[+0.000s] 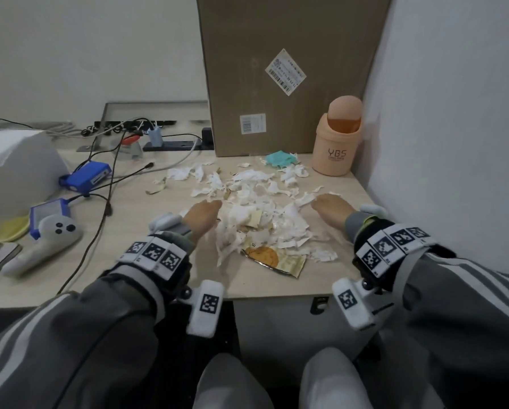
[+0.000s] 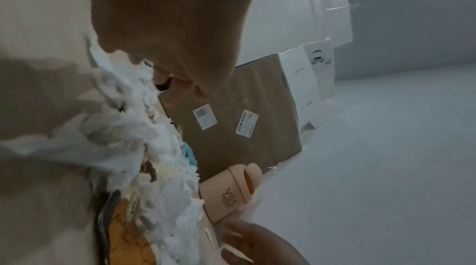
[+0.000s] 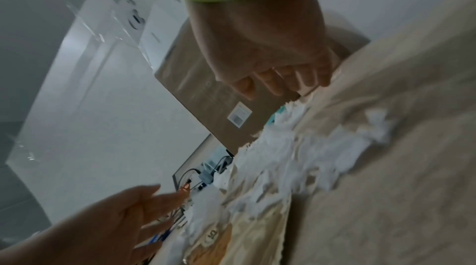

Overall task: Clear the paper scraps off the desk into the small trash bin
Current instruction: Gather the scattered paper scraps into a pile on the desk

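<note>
A heap of torn white paper scraps [image 1: 256, 214] lies mid-desk, with more scraps [image 1: 218, 178] strewn behind it. A printed snack wrapper [image 1: 274, 259] sits at its near edge and a teal scrap [image 1: 280, 159] at the back. My left hand [image 1: 206, 214] presses the heap's left side, fingers straight. On the heap's right side rests my right hand [image 1: 330, 206], fingers loosely bent and holding nothing. The peach swing-lid trash bin [image 1: 336, 143] stands upright at the back right. The wrist views show the left hand [image 2: 175, 55], the heap [image 2: 123, 126], the bin [image 2: 231, 190] and the right hand [image 3: 270, 61].
A tall cardboard box [image 1: 277, 69] stands behind the scraps, beside the bin. The wall [image 1: 454, 113] runs along the desk's right edge. To the left lie cables [image 1: 105, 196], a blue box [image 1: 86, 175], a white controller [image 1: 49, 240] and a power strip [image 1: 135, 125].
</note>
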{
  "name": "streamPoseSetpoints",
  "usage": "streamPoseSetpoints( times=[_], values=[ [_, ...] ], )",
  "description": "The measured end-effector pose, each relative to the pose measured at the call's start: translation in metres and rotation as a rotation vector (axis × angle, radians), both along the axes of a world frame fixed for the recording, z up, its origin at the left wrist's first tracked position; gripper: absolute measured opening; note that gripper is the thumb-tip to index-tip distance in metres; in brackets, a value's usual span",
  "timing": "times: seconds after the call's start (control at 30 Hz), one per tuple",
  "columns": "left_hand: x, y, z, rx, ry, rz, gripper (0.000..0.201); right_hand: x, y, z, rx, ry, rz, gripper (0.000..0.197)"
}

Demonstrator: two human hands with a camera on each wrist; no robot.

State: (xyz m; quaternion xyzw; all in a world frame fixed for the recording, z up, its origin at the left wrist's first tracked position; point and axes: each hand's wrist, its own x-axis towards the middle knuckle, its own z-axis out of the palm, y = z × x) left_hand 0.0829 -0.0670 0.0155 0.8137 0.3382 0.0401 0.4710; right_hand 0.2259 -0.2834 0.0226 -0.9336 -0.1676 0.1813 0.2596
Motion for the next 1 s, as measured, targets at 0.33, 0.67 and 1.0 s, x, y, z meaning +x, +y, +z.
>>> streamPoseSetpoints(
  times=[0.33,0.67,1.0],
  values=[
    [-0.021,-0.023,-0.016,-0.208,0.156,-0.018,0.046,-0.041,-0.003,-0.019,0.136,0.245,-0.086,0.03],
    [-0.001,-0.029,-0.005,-0.172,0.09,-0.027,0.051,-0.024,-0.004,0.001,0.02,-0.13,0.047,0.03],
    [0.029,0.113,0.003,0.341,0.21,0.131,0.046,0.097,-0.053,-0.008,-0.197,-0.12,-0.188,0.058]
  ],
)
